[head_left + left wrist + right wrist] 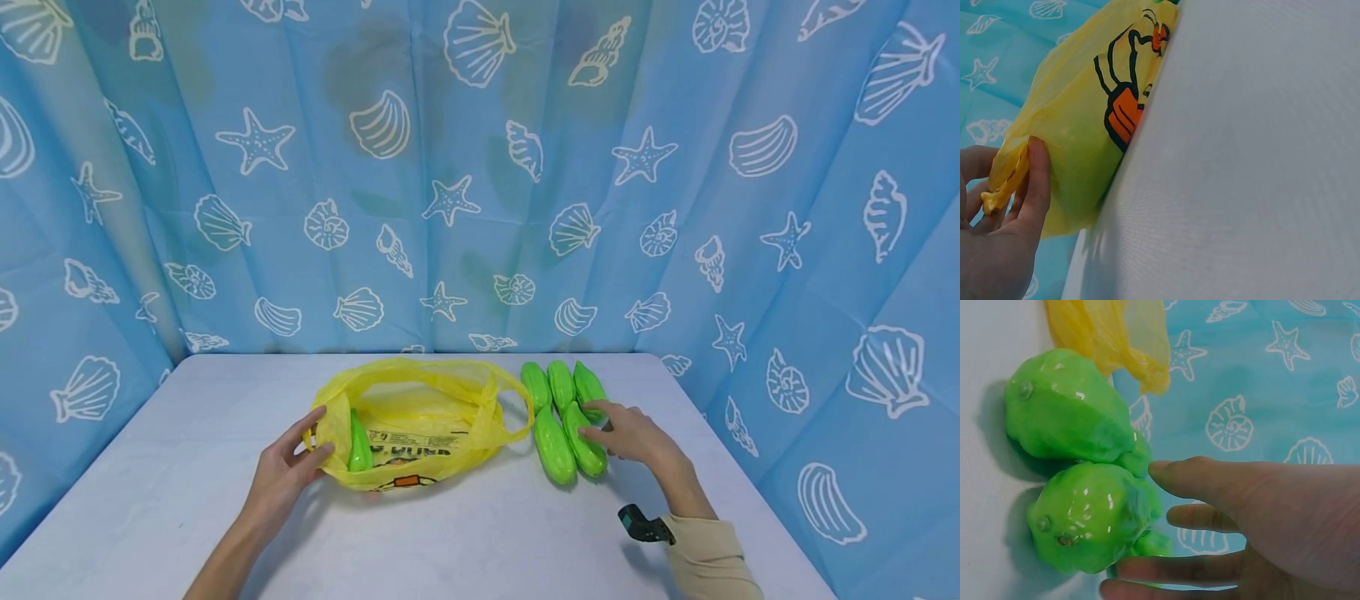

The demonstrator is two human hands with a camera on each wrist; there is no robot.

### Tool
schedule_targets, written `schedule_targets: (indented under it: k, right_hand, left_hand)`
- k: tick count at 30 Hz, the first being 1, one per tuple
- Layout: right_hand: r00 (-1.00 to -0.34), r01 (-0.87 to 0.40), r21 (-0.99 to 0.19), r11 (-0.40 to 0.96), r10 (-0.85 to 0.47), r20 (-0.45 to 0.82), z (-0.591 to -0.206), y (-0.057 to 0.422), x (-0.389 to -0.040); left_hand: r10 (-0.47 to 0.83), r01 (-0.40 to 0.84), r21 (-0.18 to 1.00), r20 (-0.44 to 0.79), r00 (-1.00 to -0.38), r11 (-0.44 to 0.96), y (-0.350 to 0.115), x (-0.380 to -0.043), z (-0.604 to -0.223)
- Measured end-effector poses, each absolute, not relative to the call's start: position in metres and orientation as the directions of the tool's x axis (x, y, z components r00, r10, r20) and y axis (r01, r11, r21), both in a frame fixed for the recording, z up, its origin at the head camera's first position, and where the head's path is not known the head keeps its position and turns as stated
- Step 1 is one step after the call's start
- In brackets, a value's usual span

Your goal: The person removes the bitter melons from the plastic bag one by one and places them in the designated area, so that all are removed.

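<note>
My left hand (pixel 288 458) pinches the left rim of a yellow plastic bag (pixel 468 461) between thumb and fingers. The bag lies with its mouth spread, and inside it, at the left, shows a shiny green cucumber-like vegetable (pixel 360 446). Over to the right, my right hand (pixel 633 433) reaches across a group of several more such vegetables. Its thumb and fingers are extended around the upper part of the front right vegetable (pixel 588 450), with no closed grip. Beside that lies the front left vegetable (pixel 1063 403), ridged and glossy in the right wrist view.
Behind the front pair, more green vegetables (pixel 561 385) lie in a row near the table's back edge. The bag's right handle loop (pixel 525 400) reaches close to them. A blue shell-patterned curtain (pixel 450 250) surrounds the white table (pixel 465 550). A dark wrist device (pixel 645 525) sits at the right sleeve.
</note>
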State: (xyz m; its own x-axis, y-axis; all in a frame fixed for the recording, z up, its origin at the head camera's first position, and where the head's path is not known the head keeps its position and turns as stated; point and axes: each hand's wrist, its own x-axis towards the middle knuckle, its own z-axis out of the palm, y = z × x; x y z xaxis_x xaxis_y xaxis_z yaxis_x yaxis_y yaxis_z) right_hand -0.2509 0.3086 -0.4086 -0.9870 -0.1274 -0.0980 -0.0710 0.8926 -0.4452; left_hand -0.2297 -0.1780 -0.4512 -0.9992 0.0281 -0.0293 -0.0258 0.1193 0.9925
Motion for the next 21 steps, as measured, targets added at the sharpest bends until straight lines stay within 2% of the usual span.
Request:
schedule_targets:
  k: [6, 21]
  right_hand:
    - [-0.991, -0.116, -0.404, 0.907, -0.135, -0.018, -0.405, 0.307, -0.252]
    - [-0.991, -0.123, -0.393, 0.911, -0.133, 0.001, -0.396, 0.296, -0.253]
  left_hand:
    - [0.026, -0.024, 0.991, -0.028, -0.999, 0.132, -0.179, -0.229, -0.450]
    - [0.030, -0.032, 0.989, -0.037, -0.999, 0.143, -0.181, -0.229, -0.448]
